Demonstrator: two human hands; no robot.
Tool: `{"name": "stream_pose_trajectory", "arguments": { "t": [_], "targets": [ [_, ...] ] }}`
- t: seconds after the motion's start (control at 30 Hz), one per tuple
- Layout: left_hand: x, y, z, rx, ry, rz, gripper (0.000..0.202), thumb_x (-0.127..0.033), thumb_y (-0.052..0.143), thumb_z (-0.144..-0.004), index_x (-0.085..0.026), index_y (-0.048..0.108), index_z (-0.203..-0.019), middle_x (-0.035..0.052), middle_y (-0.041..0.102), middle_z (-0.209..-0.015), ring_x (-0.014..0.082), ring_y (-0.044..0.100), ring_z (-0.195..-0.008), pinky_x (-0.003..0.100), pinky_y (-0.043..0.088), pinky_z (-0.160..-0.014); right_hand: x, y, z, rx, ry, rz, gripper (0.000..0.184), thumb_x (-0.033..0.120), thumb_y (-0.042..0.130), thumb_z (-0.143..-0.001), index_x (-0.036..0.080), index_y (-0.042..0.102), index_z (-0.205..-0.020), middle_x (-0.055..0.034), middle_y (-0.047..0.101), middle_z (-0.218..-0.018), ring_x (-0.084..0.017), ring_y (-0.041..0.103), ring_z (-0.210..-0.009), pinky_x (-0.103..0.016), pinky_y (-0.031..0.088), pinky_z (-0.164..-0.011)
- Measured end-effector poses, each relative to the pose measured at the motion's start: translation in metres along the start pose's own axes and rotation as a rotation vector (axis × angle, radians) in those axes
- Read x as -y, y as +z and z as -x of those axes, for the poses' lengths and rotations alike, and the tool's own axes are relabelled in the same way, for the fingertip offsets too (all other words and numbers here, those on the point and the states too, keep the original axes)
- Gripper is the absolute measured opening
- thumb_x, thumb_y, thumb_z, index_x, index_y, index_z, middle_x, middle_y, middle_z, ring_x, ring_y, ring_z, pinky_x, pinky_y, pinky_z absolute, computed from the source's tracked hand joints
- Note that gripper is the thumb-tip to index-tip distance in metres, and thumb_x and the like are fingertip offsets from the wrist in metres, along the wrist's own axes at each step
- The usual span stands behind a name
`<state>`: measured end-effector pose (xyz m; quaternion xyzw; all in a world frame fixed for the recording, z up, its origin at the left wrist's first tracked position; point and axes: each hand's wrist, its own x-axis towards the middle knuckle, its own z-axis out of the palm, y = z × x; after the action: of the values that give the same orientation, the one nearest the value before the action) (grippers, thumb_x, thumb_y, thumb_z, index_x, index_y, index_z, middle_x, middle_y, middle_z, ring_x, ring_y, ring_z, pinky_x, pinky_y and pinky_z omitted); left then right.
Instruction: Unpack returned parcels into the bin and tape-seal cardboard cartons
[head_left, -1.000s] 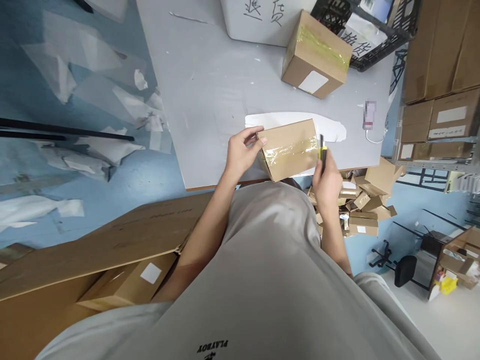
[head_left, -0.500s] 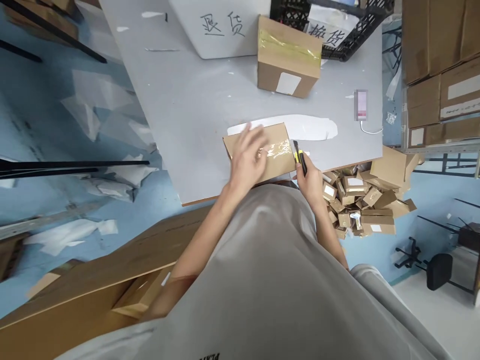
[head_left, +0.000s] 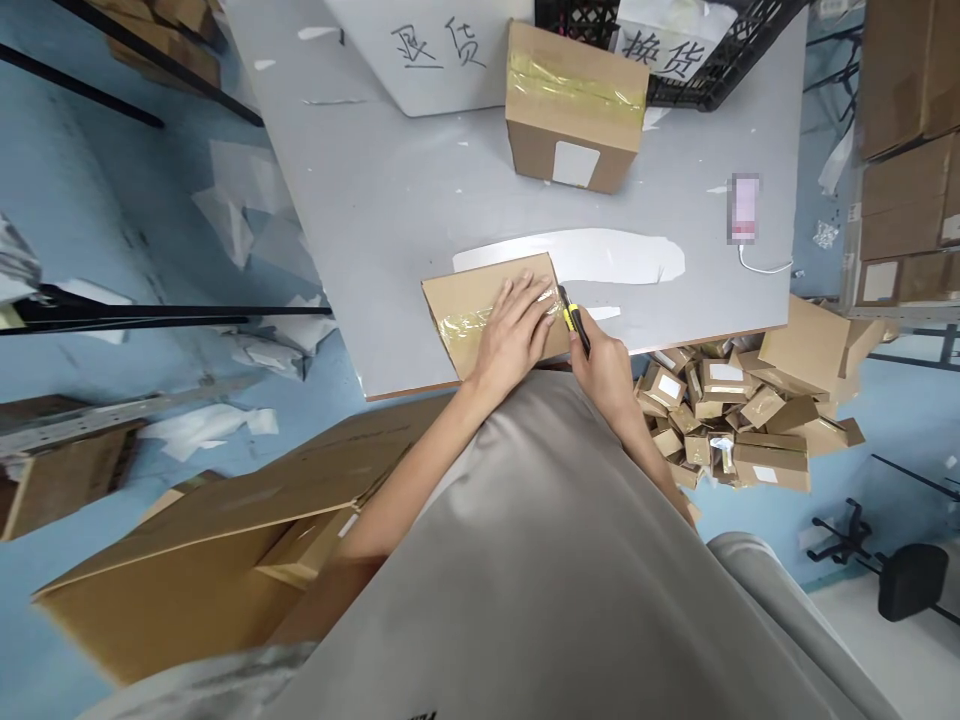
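A cardboard box [head_left: 469, 325] with clear tape along its top lies at the table's front edge, close to my body. My left hand [head_left: 517, 325] rests flat on the box's taped top, fingers stretched out. In my right hand [head_left: 602, 365] is a yellow and black box cutter [head_left: 573, 318], its tip at the right end of the box by the tape. Whether the blade touches the cardboard I cannot tell. Just behind the box a white paper strip [head_left: 622, 257] lies on the table.
A taped carton [head_left: 574, 110] stands farther back on the grey table [head_left: 390, 210], beside a white lettered bin [head_left: 442, 70] and a black crate [head_left: 697, 90]. A phone [head_left: 744, 208] with a cable lies right. Small boxes [head_left: 772, 455] are heaped below; a large carton [head_left: 172, 590] stands at left.
My left hand has come down from above the box onto its top. The box has shifted left and turned slightly. The box cutter has moved left to the box's right end.
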<state>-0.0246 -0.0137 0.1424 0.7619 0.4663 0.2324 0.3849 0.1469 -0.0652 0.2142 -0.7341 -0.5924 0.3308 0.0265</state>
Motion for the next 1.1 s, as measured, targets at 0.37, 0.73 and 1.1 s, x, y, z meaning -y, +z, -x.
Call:
{"name": "stream_pose_trajectory", "arguments": {
  "t": [0.37,0.73,1.1],
  "targets": [
    [0.001,0.004,0.002,-0.015,-0.035,-0.008,0.046,-0.057,0.045,-0.119,-0.034,0.072,-0.149,0.0078,0.066,-0.169,0.0328,0.044,-0.172,0.070,0.026,-0.145,0.042,-0.009,-0.006,0.125,0.110,0.219,0.064,0.018,0.031,-0.117,0.003,0.033,-0.179,-0.0270,0.084,-0.126,-0.033,0.085,-0.112,-0.043,0.065,-0.100],
    [0.002,0.008,0.005,-0.042,-0.064,-0.017,0.043,-0.054,0.051,-0.117,-0.036,0.071,-0.151,0.0069,0.063,-0.172,0.0341,0.042,-0.173,0.072,0.021,-0.146,0.037,-0.015,0.035,0.275,0.172,0.315,0.063,0.013,0.039,-0.114,0.007,0.040,-0.177,-0.0251,0.086,-0.119,-0.033,0.087,-0.109,-0.039,0.067,-0.092],
    [0.062,-0.037,0.046,-0.488,-0.530,-0.186,0.083,-0.073,0.061,-0.108,-0.026,0.045,-0.175,0.0170,0.033,-0.190,0.0378,0.020,-0.181,0.061,0.017,-0.148,-0.067,-0.005,-0.027,-0.027,0.271,0.020,0.043,0.044,0.048,-0.119,0.014,0.075,-0.133,-0.0216,0.086,-0.114,-0.038,0.083,-0.109,-0.044,0.060,-0.098]
  ]
}}
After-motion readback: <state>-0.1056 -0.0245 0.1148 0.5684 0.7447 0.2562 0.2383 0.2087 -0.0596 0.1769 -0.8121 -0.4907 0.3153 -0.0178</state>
